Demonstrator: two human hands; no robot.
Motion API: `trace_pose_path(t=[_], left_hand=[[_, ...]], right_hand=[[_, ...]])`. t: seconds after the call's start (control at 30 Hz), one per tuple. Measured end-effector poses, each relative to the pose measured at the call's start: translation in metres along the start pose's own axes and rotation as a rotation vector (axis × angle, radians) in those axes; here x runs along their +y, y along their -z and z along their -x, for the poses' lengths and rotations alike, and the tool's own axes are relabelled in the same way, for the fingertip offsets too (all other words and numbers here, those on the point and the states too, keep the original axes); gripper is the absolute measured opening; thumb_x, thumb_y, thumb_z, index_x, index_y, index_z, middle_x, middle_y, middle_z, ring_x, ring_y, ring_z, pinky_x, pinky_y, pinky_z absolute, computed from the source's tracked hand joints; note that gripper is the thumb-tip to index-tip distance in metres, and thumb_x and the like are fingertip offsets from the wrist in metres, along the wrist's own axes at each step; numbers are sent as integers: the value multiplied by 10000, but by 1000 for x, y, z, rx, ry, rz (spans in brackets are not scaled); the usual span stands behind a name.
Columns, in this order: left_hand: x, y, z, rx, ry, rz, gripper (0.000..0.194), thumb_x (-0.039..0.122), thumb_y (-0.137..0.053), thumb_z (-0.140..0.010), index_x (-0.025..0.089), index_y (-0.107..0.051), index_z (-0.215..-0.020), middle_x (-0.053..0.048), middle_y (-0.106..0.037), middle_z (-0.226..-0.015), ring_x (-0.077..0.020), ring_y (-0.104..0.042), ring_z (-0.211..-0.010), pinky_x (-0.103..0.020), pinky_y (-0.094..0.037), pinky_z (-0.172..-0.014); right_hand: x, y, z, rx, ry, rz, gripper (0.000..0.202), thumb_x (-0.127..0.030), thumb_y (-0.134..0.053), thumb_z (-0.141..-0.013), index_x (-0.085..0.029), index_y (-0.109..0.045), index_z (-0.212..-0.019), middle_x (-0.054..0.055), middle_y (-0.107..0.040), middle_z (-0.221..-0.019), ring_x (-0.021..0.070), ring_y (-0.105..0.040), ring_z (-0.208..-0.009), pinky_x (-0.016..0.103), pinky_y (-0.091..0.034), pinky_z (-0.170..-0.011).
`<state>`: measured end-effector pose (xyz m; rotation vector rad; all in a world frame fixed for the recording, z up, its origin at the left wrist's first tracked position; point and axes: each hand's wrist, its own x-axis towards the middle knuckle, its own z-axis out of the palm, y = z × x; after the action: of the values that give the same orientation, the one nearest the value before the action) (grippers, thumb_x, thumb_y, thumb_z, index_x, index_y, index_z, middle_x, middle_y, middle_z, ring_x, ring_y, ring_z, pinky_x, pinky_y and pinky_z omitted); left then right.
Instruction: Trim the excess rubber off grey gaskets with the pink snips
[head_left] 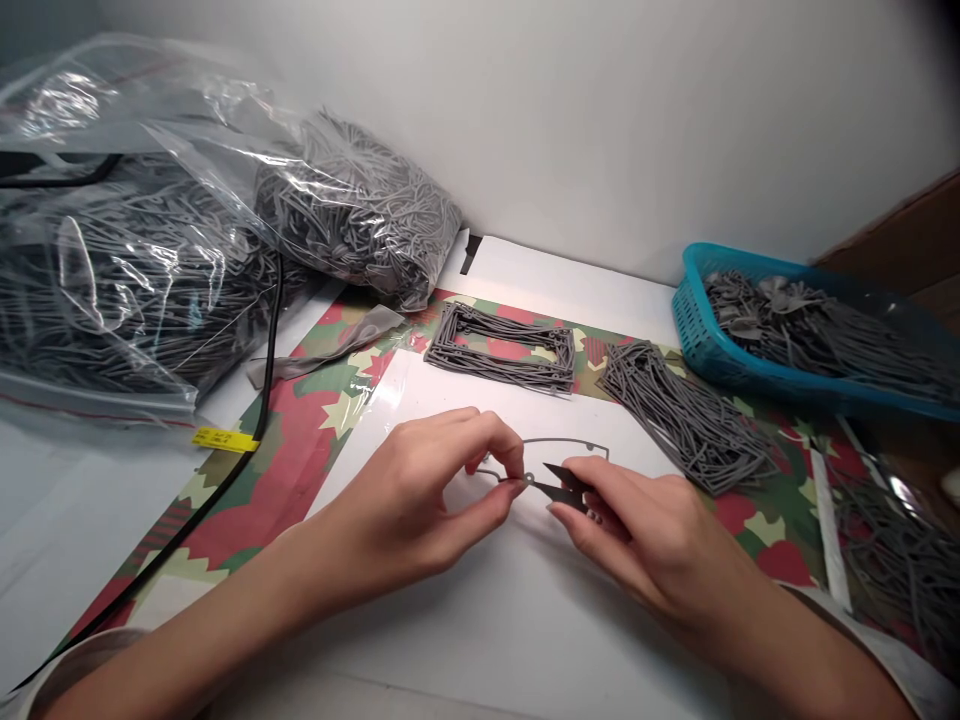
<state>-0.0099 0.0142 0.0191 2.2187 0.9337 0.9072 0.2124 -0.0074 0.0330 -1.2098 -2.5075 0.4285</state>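
Note:
My left hand [439,485] pinches a thin grey gasket [592,445], a narrow frame-like loop, between thumb and index finger. The gasket is held over a white sheet [450,625], and part of it is hidden behind my fingers. In my right hand [660,530] is a pair of small dark snips [562,494]. Their two pointed blades stand apart and face left. The lower tip is beside a small round tab on the gasket, close to my left fingertips; whether it touches I cannot tell.
Beyond the sheet lie a rectangular stack of grey gaskets [499,375] and a loose pile [686,420]. A blue basket [694,300] of more stands back right. Clear bags [150,290] of grey pieces fill the left, with a black cable [271,350] in front.

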Motion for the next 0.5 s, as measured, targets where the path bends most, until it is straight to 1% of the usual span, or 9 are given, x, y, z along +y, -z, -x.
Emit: trace_pose_path(t=[0.17, 0.27, 0.5], left_hand=[[1, 0, 0, -6, -5, -18, 171, 49, -535, -843, 210, -530, -900, 40, -612, -785, -84, -533, -691, -201, -418, -631], [1, -1, -1, -10, -4, -28, 155, 65, -529, -850, 212, -533, -898, 28, -621, -779, -100, -541, -679, -223, -420, -623], [1, -3, 0, -3, -9, -12, 174, 46, -524, -842, 214, -522, -888, 48, -610, -787, -80, -526, -690, -204, -408, -633]], right_hand=[[0, 0, 0, 2, 33, 7, 179, -279, -418, -994, -184, -565, -956, -19, -577, -664, 112, -487, -516, 260, -313, -485], [-1, 0, 0, -11, 16, -9, 187, -272, -422, -989, -187, -576, -925, -6, -609, -693, 115, -517, -543, 257, -326, -500], [0, -1, -1, -8, 23, -17, 180, -254, -432, -980, -182, -587, -924, -22, -574, -657, 108, -463, -514, 258, -309, -490]])
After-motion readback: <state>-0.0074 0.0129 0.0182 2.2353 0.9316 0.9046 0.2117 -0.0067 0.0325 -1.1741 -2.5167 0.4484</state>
